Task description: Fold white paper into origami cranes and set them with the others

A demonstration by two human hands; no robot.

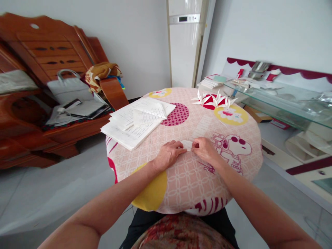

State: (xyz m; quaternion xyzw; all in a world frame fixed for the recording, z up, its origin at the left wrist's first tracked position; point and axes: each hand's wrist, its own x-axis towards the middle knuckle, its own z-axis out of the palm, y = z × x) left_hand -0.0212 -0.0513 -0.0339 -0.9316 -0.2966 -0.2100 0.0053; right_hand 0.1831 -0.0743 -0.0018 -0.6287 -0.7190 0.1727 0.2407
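A small piece of white paper (187, 144) lies on the patterned tablecloth (181, 180), between my two hands. My left hand (169, 154) has its fingers closed on the paper's left edge. At the other end, my right hand (204, 149) pinches the paper between thumb and curled fingers. The fingers hide both ends of the paper. Just beyond it lies a pale paper strip (202, 126), flat on the cloth. Several folded white paper cranes (215, 100) stand at the table's far right.
A stack of written-on sheets (140, 129) covers the table's left part, with a loose folded sheet on top. To the right is a glass shelf (280, 100) with metal tins and papers. A wooden bench (62, 45) stands at left, an air conditioner (184, 45) behind.
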